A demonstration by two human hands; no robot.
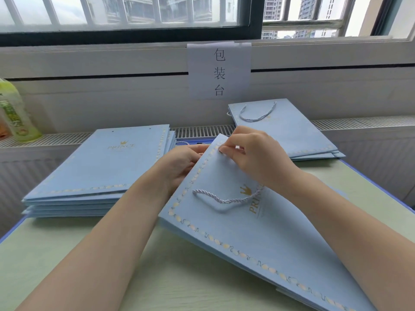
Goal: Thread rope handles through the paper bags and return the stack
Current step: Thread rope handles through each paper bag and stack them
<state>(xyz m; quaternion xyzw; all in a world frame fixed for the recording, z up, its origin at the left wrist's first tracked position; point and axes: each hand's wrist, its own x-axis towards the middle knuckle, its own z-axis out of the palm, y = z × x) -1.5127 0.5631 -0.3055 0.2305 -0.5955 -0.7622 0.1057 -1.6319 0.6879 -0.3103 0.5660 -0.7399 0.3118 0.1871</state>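
Observation:
A flat light-blue paper bag (pixel 242 241) with a gold crown print lies tilted across the table in front of me. A pale twisted rope handle (pixel 224 199) curves over its face. My right hand (pixel 253 156) pinches at the bag's top edge near a hole, fingertips together. Behind that same edge, my left hand (pixel 184 162) holds the bag, partly hidden by the paper. A stack of bags without handles (pixel 98 171) sits at the left. At the back right lies a stack of bags with handles (pixel 289 131).
A green bottle (pixel 15 113) stands on the sill ledge at the far left. A paper sign (pixel 219 70) hangs on the wall below the window. The pale green table (pixel 157 277) has a blue edge on both sides.

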